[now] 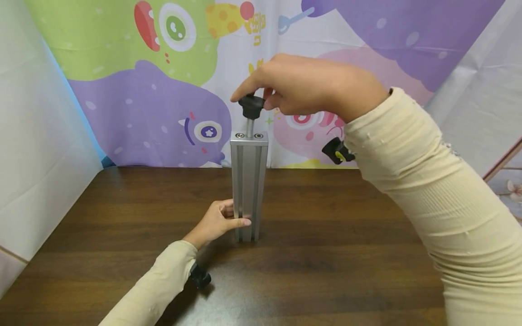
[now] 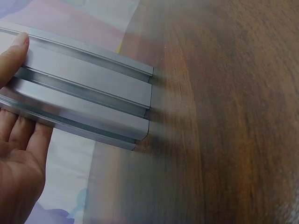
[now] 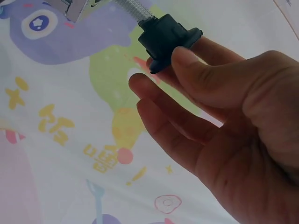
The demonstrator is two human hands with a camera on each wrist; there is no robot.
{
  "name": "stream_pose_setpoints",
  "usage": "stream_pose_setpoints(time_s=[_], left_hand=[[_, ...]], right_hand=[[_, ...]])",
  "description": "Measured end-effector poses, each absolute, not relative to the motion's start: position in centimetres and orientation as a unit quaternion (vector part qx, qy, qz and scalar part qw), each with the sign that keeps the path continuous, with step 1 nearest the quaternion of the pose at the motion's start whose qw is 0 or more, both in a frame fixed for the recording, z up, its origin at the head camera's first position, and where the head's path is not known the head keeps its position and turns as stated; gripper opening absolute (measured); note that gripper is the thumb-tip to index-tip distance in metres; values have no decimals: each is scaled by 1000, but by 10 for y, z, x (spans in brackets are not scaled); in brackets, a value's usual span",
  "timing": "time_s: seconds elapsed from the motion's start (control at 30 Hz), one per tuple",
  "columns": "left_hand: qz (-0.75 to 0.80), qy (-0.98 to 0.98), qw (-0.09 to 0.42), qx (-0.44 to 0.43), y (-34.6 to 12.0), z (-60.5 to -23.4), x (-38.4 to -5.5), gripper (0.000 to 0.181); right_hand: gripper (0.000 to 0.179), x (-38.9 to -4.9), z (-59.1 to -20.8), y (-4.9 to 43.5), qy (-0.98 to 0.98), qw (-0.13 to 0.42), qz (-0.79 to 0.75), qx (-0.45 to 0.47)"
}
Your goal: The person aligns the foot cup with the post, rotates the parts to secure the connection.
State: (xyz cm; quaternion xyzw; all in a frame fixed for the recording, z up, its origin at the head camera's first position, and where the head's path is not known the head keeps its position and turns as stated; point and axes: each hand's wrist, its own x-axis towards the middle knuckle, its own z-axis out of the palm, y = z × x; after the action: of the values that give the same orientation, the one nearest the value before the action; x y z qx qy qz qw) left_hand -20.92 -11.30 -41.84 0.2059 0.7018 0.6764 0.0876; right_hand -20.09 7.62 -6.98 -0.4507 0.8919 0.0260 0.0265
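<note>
An aluminium profile [image 1: 249, 185] with grooved sides stands upright, its lower end right at the tabletop. My left hand [image 1: 213, 224] grips it low down, thumb across the front groove and fingers on the far side; the left wrist view shows the grooved end [image 2: 117, 88] beyond the thumb. From the profile's top end rises a threaded rod [image 3: 131, 9] carrying a black levelling foot [image 1: 251, 107]. Thumb and fingers of my right hand [image 1: 306, 85] pinch the foot's wide base from above. In the right wrist view the other fingers [image 3: 163, 112] are bent and off the foot.
Two round bolt holes flank the rod on the profile's top face. Dark wooden tabletop [image 1: 346, 253] spreads around the profile. Behind it hangs a cartoon-print curtain [image 1: 163, 117], with a white cloth wall [image 1: 36, 149] at the left. Black cameras [image 1: 200, 276] are strapped at both wrists.
</note>
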Motion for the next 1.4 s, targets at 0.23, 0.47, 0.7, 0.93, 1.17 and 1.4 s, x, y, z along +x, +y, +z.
stream_pose_setpoints(time_s=[0.23,0.47,0.7,0.93,1.17,1.4], left_hand=[[674,705,88,202,-112,-417,-209,43],[676,704,94,195,-112,-416,-207,43],[679,699,94,201,-112,-418,-207,45],[675,703,93,201,-113,-419,-207,44],[679,700,97,199,-113,-419,-209,45],[677,701,94,202,-114,-419,-208,45]], right_hand=[[33,-203,-72,75,890,1,37,-454],[57,-202,-89,65,920,-122,56,-369],[67,-201,-99,60,940,-183,41,-285],[70,-200,-100,61,943,-178,26,-281],[51,-201,-84,74,931,-49,9,-362],[55,-204,-75,82,885,29,16,-464]])
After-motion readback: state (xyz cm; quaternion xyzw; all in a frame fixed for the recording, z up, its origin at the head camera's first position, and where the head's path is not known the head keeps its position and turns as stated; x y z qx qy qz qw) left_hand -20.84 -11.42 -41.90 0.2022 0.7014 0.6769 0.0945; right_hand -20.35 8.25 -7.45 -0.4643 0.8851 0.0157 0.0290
